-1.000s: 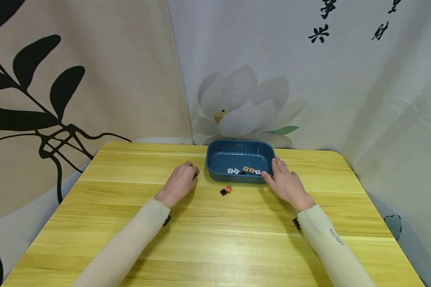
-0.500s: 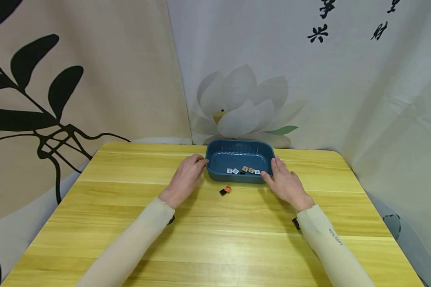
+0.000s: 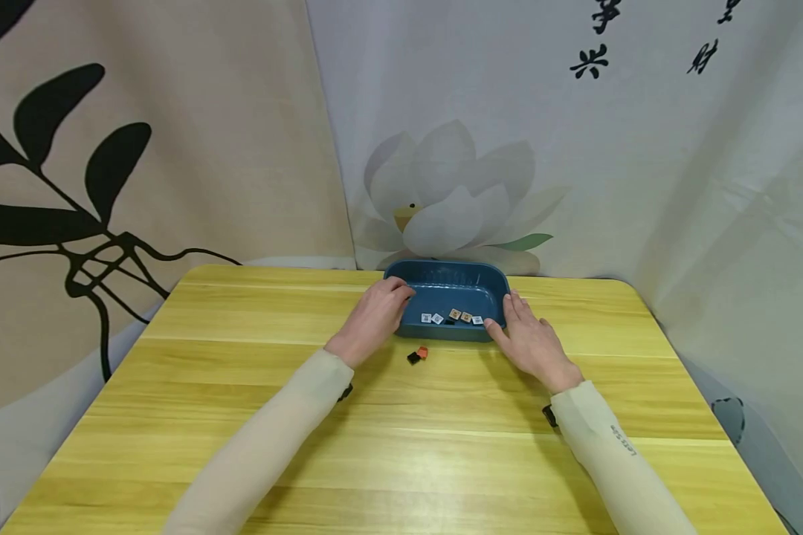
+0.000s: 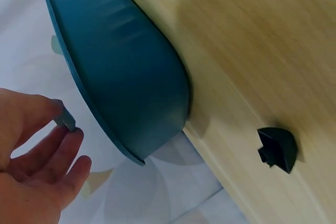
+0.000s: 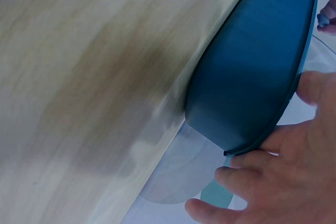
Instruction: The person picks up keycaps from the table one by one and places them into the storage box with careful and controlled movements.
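Seen from the head camera, a person in pale sleeves [image 3: 262,443] works with both bare hands over a blue rectangular tray [image 3: 444,334] at the back edge of a wood-grain surface [image 3: 401,453]. The left hand [image 3: 372,310] reaches over the tray's left end, what it holds hidden from this angle, while the right hand [image 3: 531,343] lies along the right rim, fingers outstretched. Inside, near the front wall, sit three white printed squares [image 3: 477,320], two tan printed squares [image 3: 466,317] and a dark piece [image 3: 449,322]; an orange piece [image 3: 423,352] and a black piece [image 3: 413,358] touch on the surface just in front. Behind hangs a fabric backdrop [image 3: 254,171] bearing a pale lotus [image 3: 451,200], a dark leafy branch [image 3: 120,171] and black characters [image 3: 589,61]. In the left wrist view, the left hand's grip pinches a small grey piece [image 4: 65,117] between thumb and fingertips, above and apart from the tray's rim; a hollow black piece [image 4: 279,148] lies on the surface near the tray's end. In the right wrist view, the right hand's grip is released, thumb and extended fingers against the tray's rim, with the left hand's fingertips and the small grey piece at the far edge.
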### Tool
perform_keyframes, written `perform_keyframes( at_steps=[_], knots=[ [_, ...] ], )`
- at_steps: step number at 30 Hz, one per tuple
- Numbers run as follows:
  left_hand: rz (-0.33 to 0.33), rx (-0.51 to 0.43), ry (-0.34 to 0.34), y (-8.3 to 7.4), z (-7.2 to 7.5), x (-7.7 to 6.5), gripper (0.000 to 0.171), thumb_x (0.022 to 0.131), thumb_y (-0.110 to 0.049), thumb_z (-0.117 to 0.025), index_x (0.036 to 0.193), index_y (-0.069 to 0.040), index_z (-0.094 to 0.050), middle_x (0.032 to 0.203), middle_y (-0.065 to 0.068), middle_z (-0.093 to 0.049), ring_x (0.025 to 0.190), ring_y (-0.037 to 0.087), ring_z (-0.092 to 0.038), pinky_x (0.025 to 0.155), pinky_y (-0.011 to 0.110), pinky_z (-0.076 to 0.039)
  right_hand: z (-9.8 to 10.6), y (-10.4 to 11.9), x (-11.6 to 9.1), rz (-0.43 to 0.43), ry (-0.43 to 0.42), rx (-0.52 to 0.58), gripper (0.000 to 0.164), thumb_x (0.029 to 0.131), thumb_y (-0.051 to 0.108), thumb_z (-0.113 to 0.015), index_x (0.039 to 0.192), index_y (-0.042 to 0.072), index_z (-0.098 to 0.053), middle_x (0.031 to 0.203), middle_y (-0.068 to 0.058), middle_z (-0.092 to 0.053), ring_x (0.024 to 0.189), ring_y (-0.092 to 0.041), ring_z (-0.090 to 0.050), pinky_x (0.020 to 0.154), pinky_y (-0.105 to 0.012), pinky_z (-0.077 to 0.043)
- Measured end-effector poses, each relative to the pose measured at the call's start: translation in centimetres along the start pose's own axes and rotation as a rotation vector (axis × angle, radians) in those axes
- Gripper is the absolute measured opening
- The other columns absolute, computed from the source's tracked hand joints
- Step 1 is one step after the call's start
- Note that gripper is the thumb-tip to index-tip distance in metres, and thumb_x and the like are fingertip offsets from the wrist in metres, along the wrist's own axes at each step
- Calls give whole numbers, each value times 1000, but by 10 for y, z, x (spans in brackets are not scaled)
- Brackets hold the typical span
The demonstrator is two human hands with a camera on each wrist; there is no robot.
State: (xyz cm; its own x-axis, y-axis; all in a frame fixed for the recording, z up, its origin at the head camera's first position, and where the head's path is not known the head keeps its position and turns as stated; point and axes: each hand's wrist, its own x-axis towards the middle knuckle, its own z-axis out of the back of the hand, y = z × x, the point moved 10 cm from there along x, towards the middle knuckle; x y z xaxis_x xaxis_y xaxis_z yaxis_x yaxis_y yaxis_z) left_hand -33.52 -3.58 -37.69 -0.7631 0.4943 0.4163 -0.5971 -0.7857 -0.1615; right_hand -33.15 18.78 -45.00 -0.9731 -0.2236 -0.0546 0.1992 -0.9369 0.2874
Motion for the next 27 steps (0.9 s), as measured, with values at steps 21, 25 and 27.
perform_keyframes(
  at_steps=[21,25,27],
  knots=[
    [142,70,210,7,-46,32,15,100,-6,-69,110,-5,-80,99,10,-72,92,23,-68,85,35,-59,1,0,1,3,-6,8,85,110,56,-33,161,-9,-14,170,-25,-8,155,-44,-15,116,-70,-22],
    [172,62,238,10,-51,33,19,101,-5,-66,115,-5,-79,106,11,-74,97,23,-69,90,35,-58,2,0,1,-1,-4,9,85,110,56,-33,161,-9,-14,170,-25,-8,155,-44,-15,116,-70,-22],
    [186,63,250,12,-53,34,20,102,-5,-65,118,-5,-78,109,11,-74,99,23,-69,92,35,-58,2,0,0,-4,0,9,84,110,55,-34,161,-9,-14,170,-24,-8,156,-44,-15,116,-70,-22]
  ],
)
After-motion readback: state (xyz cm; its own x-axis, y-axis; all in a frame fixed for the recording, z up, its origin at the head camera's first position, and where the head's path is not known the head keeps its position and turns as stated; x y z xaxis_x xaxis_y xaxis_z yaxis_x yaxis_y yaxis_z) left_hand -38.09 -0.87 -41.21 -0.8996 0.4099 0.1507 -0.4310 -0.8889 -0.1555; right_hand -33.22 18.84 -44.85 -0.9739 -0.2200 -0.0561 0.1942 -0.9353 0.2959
